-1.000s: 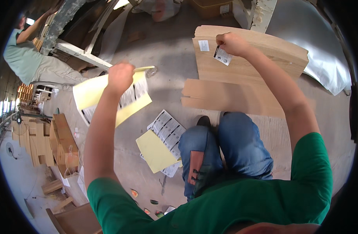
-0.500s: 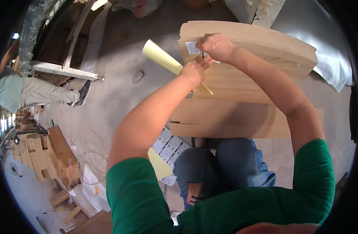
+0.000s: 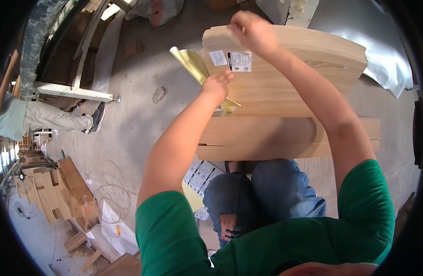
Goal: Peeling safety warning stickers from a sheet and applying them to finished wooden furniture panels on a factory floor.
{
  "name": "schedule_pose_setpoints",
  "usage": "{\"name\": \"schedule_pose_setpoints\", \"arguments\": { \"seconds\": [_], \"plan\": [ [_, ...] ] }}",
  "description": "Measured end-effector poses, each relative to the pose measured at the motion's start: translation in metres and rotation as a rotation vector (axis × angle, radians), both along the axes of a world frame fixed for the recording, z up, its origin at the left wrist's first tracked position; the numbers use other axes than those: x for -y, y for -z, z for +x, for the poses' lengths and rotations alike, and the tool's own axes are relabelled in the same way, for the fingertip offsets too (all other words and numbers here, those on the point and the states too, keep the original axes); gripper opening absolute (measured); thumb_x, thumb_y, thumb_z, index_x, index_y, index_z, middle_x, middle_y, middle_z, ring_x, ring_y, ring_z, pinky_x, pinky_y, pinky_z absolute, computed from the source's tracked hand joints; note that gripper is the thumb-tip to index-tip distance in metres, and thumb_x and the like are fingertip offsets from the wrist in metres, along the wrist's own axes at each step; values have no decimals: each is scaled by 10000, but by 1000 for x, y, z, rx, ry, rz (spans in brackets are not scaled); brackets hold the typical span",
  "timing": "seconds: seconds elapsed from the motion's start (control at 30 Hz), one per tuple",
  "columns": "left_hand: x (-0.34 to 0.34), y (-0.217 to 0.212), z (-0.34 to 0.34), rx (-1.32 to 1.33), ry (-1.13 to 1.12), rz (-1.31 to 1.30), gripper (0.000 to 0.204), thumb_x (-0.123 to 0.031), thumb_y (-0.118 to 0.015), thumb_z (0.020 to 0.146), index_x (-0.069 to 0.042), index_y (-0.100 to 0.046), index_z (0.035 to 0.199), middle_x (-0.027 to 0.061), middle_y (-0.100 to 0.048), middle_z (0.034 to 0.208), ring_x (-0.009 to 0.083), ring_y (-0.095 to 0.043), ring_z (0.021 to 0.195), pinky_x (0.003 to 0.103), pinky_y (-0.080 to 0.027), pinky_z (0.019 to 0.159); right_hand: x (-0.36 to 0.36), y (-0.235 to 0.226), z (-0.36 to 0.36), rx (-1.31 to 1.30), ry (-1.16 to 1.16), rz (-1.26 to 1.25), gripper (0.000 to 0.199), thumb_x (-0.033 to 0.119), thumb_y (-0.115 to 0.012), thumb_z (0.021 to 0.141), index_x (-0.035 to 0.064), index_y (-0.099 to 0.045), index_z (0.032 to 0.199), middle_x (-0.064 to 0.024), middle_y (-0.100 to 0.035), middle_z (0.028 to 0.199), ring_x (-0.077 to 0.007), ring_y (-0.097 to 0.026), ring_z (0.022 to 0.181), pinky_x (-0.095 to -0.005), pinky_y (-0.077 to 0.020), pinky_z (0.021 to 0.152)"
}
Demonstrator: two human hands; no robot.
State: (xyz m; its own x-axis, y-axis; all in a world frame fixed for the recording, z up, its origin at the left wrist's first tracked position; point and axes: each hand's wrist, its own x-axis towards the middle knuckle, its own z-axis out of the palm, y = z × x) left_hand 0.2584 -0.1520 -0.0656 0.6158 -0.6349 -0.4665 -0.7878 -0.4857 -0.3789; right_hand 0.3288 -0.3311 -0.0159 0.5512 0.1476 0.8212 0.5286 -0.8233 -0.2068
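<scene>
- Left hand pinches the yellow backing sheet at eleven o'clock of the wooden panel.
- Right hand, fingers curled together, grips the panel's top edge.
- The sheet could tear if yanked.

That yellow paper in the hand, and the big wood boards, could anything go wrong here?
Maybe. The left hand pinches the yellow sheet by one end, so its loose, curled end could fold or tear. The right hand grips the top wooden panel at its far edge, and that panel lies on another board right over the knees, so it might slide or tip. Sticker sheets lie on the floor by the feet and could get stepped on.
</scene>
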Motion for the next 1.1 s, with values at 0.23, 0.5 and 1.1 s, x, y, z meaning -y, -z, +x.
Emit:
{"name": "schedule_pose_setpoints", "arguments": {
  "seconds": [0.23,0.5,1.1],
  "plan": [
    [-88,-39,-54,148,-437,-278,152,-183,-600,788,-57,-686,789,89,-475,1304,254,-379,1250,459,-286,1007,6,50,-26,-1379,-375,31,133,156,-592,829,48,-636,894,-75,-652,795,-151,-645,660,-305,-503,584],
    [-176,-85,-190,381,-669,-540,162,-195,-597,810,-50,-658,770,96,-518,1251,264,-460,1170,445,-305,980,40,27,-36,-1115,-422,859,177,140,-551,837,-18,-631,854,-96,-648,792,-149,-645,678,-283,-510,636],
    [-193,-117,-408,698,-1330,-813,334,-270,-562,895,63,-599,892,188,-588,637,235,-501,547,360,-421,529,334,75,-73,-1237,242,460,210,284,-647,739,97,-706,815,-36,-661,742,-116,-605,659,-277,-478,542]
  ]
}}
